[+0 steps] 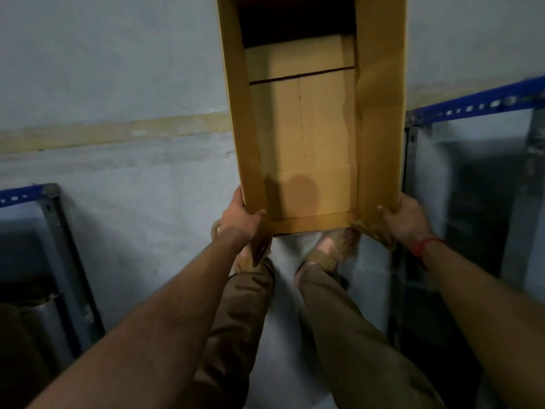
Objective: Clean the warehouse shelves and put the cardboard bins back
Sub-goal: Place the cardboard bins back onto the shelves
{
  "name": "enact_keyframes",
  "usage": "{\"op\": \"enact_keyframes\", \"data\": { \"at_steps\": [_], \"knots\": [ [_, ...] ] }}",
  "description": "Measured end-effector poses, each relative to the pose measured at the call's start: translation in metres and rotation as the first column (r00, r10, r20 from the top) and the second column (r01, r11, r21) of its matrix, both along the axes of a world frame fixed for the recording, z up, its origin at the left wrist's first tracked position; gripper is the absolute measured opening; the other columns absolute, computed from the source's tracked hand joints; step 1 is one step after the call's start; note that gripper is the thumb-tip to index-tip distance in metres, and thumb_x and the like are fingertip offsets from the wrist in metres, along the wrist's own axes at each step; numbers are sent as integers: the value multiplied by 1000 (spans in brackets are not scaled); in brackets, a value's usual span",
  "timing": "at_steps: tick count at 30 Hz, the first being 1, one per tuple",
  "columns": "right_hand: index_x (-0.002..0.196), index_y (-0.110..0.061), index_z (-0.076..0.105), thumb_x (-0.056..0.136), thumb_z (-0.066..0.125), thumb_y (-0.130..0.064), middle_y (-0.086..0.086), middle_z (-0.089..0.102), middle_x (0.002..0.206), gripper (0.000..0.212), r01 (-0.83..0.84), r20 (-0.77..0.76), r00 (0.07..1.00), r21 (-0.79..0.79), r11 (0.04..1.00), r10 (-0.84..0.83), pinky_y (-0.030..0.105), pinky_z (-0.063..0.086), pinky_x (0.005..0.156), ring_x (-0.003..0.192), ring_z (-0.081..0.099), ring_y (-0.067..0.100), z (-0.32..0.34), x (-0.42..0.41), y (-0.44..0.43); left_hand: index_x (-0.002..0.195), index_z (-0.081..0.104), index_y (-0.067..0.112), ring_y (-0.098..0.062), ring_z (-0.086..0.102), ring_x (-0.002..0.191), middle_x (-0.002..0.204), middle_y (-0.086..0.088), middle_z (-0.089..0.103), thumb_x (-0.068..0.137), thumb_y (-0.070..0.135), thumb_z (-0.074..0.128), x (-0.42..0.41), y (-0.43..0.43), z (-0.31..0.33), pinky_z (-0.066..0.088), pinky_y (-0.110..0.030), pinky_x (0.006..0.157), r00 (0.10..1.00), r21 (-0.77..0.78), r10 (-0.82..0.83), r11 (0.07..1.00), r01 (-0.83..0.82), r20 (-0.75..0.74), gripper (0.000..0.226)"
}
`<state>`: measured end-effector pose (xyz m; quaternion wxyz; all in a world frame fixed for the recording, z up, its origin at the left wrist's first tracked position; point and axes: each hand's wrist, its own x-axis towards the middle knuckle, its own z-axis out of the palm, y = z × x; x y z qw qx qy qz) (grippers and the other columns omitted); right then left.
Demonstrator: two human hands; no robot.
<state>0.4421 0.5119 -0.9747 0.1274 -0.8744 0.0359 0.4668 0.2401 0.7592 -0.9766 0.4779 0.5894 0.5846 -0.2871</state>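
A: Where is the cardboard bin (303,137)?
B: Over the floor (132,246), off the shelf rack (472,104); left hand (247,219) and right hand (404,219) each grip a near corner.
A: What is left?
B: Shelving it, I judge; the cleaning I cannot tell

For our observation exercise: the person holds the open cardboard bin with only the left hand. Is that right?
Not quite. The head view shows the left hand and the right hand both gripping the cardboard bin at its near corners.
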Motion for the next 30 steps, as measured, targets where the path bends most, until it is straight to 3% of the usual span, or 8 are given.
{"op": "enact_keyframes", "data": {
  "at_steps": [5,8,10,13,16,19,25,30],
  "knots": [
    [133,-11,57,99,57,-16,11,66,123,35,-55,36,998,53,997,53,33,46,92,109,63,30,33,0,7,149,40,27,-30,59,119,131,-7,62,97,12,54,-3,19,29,50,-45,104,989,65,-142,988,138,51,55],
    [118,-10,64,97,57,-12,10,67,102,23,-60,68,996,78,995,54,29,45,79,87,61,25,75,-7,16,141,49,24,-32,62,112,124,-9,67,95,12,55,-7,42,80,53,-42,96,961,142,-262,958,248,87,49],
    [108,-11,64,96,57,-9,11,67,96,14,-49,81,996,89,995,42,31,48,76,84,63,26,105,-15,21,138,51,26,-33,64,108,120,-8,69,94,14,55,-10,57,117,54,-44,93,942,191,-318,936,295,107,46],
    [107,-7,65,94,59,-9,13,69,98,14,-36,121,992,141,989,19,38,55,80,86,65,29,152,-33,33,139,50,32,-32,65,104,118,-6,70,96,18,53,-17,71,175,56,-45,90,930,258,-353,912,318,100,46],
    [111,-5,67,95,60,-8,9,67,95,17,-17,164,986,230,973,-21,35,52,82,86,62,24,205,-54,45,143,46,34,-33,65,100,115,-6,70,98,19,51,-26,77,235,55,-43,86,921,348,-386,872,345,54,48],
    [116,-5,67,94,62,-12,15,71,104,24,-16,219,975,272,962,-46,42,55,88,93,66,30,254,-71,50,145,43,34,-32,65,94,108,-7,71,98,19,50,-35,79,292,55,-41,83,917,403,-397,845,351,34,51],
    [115,-12,69,95,62,-16,10,73,101,21,2,305,948,277,961,-90,31,51,77,86,66,26,356,-99,57,142,44,35,-31,64,80,90,-7,69,94,20,49,-52,89,383,57,-46,75,872,443,-473,813,378,125,49],
    [106,-14,73,92,64,-16,7,72,90,16,47,420,894,254,966,-154,27,43,69,75,59,23,447,-134,57,134,53,32,-30,62,79,87,-7,67,93,17,49,-73,96,454,52,-39,70,823,480,-512,802,356,246,44]
  ]
}}
